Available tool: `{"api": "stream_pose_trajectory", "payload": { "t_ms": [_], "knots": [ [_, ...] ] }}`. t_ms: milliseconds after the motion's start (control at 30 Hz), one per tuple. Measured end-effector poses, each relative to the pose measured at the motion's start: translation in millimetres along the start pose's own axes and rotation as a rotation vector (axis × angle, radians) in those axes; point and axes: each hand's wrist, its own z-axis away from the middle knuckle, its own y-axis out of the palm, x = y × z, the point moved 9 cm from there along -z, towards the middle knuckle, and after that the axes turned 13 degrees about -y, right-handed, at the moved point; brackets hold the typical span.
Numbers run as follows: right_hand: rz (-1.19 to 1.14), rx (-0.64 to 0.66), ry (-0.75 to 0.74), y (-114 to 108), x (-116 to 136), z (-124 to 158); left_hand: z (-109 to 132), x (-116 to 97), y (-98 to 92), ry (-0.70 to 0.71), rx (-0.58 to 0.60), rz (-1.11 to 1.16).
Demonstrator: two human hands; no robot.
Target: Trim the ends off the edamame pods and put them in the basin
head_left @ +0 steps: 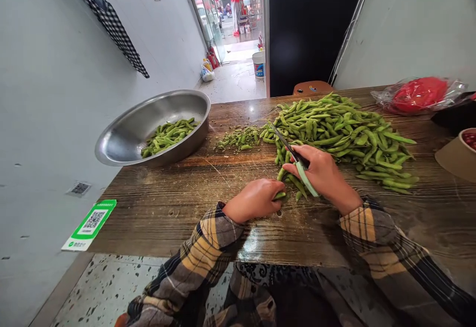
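Observation:
My left hand [256, 199] is closed around an edamame pod [279, 195] above the front part of the table, its green end showing at the fingers. In my right hand [320, 172] is a pair of scissors [284, 141] with pale green on the handle, blades pointing up and left over the pods. A large heap of edamame pods [334, 129] lies beyond my right hand, with a few loose ones between my hands. Small trimmed ends [240, 138] form a pile left of the heap. At the left, a steel basin [122, 138] holds more pods.
The wooden table [178, 208] carries a green QR-code card [91, 223] at its left end. On the right are a red item in a plastic bag [420, 94] and a paper tub [455, 158]. A doorway and a bucket [258, 65] are beyond the table.

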Motion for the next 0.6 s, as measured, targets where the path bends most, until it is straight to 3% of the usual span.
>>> {"api": "stream_pose_trajectory", "payload": {
  "t_ms": [300, 467, 600],
  "knots": [
    [-0.03, 0.006, 0.033, 2, -2, 2, -3, 0, 1.1, 0.029, -0.066, 0.127],
    [-0.049, -0.02, 0.041, -3, 0, 0, -4, 34, -34.3, -0.082, -0.222, 0.764],
    [-0.075, 0.053, 0.014, 1, 9, -1, -2, 65, -42.7, -0.218, -0.252, 1.283]
  ]
}}
